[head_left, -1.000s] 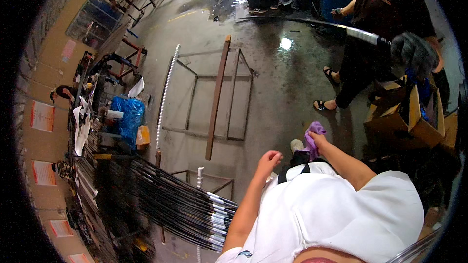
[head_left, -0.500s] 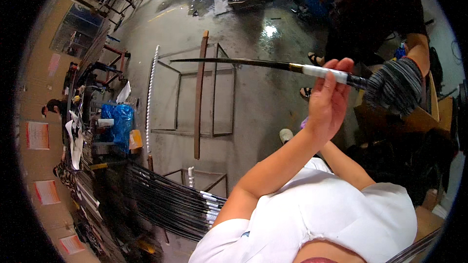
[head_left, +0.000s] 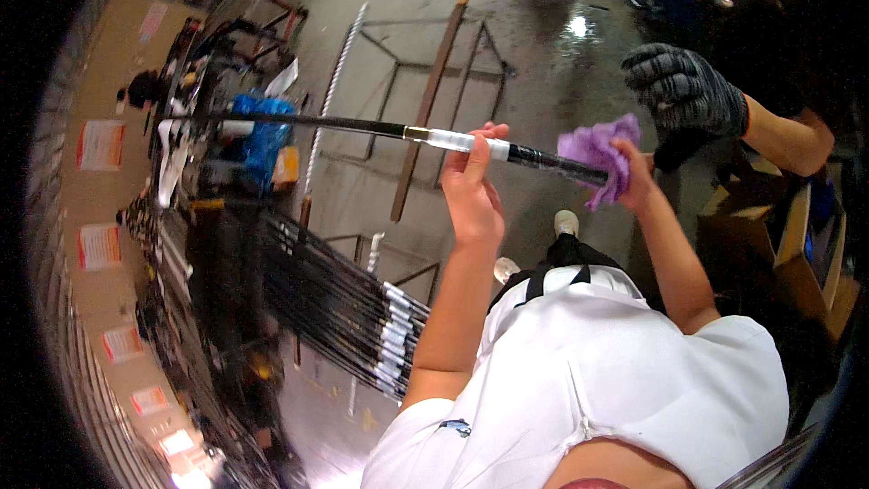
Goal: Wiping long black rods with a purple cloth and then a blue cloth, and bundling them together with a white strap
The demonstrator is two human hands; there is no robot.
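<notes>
Black rod point(head_left: 385, 129) — in left fingers point(head_left: 495, 130), end at purple cloth point(head_left: 601, 147)

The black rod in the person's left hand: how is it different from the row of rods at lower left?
The held rod is single, its white section in the left hand; the row of rods lies side by side. The held rod's end meets the purple cloth in the right hand; the row of rods shows no cloth. Both are black with white sections.
</notes>
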